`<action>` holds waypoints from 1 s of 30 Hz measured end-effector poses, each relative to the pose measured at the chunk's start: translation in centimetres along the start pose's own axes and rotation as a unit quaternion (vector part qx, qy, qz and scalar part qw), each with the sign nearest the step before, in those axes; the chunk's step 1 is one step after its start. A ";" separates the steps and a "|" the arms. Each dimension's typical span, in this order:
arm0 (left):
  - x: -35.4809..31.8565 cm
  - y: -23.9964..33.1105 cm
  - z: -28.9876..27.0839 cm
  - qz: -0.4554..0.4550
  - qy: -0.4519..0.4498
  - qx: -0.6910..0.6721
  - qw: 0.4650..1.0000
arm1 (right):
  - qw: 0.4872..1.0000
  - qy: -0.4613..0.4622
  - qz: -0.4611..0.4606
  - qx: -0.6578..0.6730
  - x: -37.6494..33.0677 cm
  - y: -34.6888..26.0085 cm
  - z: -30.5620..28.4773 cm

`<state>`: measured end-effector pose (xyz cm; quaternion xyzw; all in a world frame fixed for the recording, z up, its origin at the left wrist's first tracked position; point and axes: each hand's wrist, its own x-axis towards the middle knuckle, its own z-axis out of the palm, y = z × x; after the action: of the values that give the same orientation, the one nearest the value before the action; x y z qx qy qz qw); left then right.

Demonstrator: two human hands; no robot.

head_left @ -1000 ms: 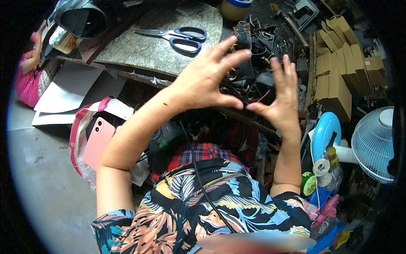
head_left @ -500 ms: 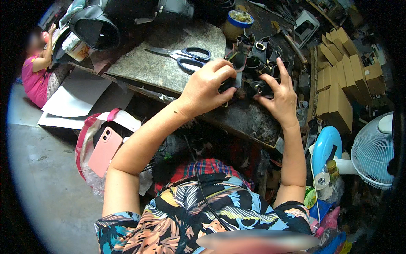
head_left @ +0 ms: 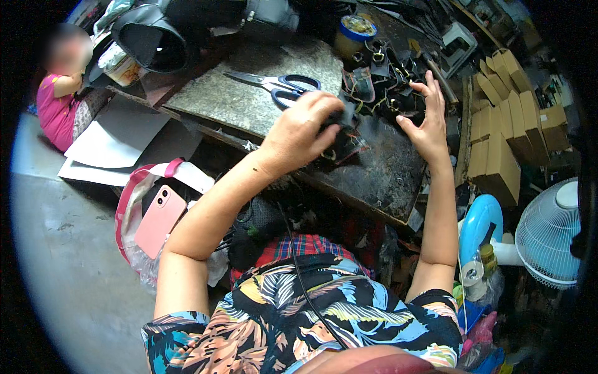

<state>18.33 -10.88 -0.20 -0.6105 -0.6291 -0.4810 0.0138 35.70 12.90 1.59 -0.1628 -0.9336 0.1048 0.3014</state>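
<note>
My left hand (head_left: 300, 128) is closed on a small black piece (head_left: 334, 118), blurred by motion, at the front of the workbench. A thin, partly see-through bit with reddish lines lies beside its fingertips; I cannot tell whether it belongs to the piece. My right hand (head_left: 427, 118) is spread with thumb and fingers apart, beside a pile of black strap pieces with metal fittings (head_left: 389, 81). Scissors with dark blue handles (head_left: 277, 84) lie on a grey stone slab (head_left: 212, 93), just beyond my left hand.
Behind the pile stand a blue-rimmed tub (head_left: 355, 34) and a hammer (head_left: 441, 78). Cardboard boxes (head_left: 498, 137) and a fan (head_left: 548, 230) are at the right. A bag with a pink phone (head_left: 161, 221) hangs at the left, where a person in pink (head_left: 56, 115) sits farther off.
My left hand has drawn the black piece slightly nearer, away from the pile. My right hand has opened wider and shifted a little to the right.
</note>
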 end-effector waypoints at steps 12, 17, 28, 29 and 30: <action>-0.9 -2.1 1.7 -0.008 0.043 0.083 0.996 | 0.994 -0.057 -0.092 0.028 -1.9 -8.2 -0.7; -1.0 -2.3 2.1 0.001 0.013 0.135 0.991 | 0.975 -0.016 -0.198 0.097 5.1 -10.8 2.1; -0.9 -2.5 1.9 0.011 0.003 0.158 0.987 | 0.944 -0.298 -0.121 -0.077 14.7 -12.6 9.6; -1.0 -2.6 1.8 -0.001 0.000 0.162 0.987 | 0.948 -0.287 -0.113 -0.079 14.6 -11.9 8.8; -1.0 -2.6 1.7 -0.017 -0.003 0.136 0.991 | 0.952 -0.276 -0.106 -0.081 14.6 -10.8 7.4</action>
<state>17.50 -10.03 -3.22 -0.5935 -0.6991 -0.3893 0.0861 17.52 7.59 6.60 -0.0516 -0.9976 0.0371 0.0275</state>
